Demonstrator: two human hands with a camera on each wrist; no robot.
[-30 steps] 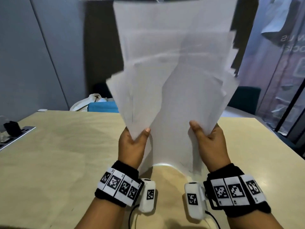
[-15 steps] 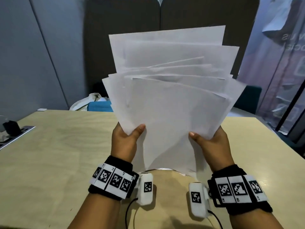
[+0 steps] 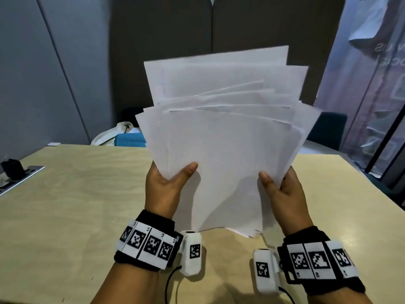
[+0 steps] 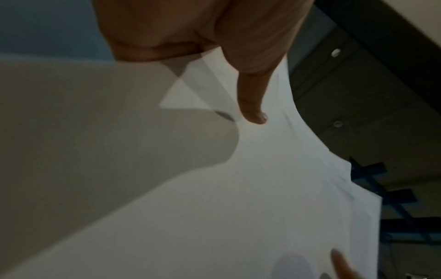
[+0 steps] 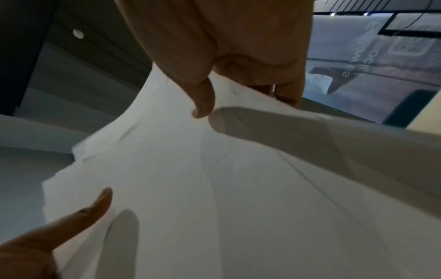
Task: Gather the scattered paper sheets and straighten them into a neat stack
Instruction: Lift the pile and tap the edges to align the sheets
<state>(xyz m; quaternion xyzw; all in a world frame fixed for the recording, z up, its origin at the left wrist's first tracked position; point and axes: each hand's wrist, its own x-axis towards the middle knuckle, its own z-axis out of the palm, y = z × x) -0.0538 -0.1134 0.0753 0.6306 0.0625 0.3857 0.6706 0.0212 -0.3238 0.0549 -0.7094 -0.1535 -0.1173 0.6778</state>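
A fanned bundle of several white paper sheets [image 3: 228, 141] stands upright, its lower edge resting on the wooden table [image 3: 65, 205]. My left hand [image 3: 166, 185] pinches the bundle's left side, thumb in front and fingers behind. My right hand [image 3: 282, 189] pinches the right side the same way. The sheets' top edges sit at uneven heights and splay outward. In the left wrist view the thumb lies on the paper sheets [image 4: 262, 188]. The right wrist view shows my thumb pressed on the curved sheets [image 5: 214, 188], with fingers behind them.
A white bag [image 3: 116, 133] and a blue box [image 3: 130, 140] sit behind the table's far edge. A dark device on a metal strip [image 3: 15, 174] lies at the table's left side. A dark chair [image 3: 328, 130] stands at the back right.
The sheets have dropped lower and their tops have drawn closer together. Both hands have shifted slightly downward and apart while keeping their grip.
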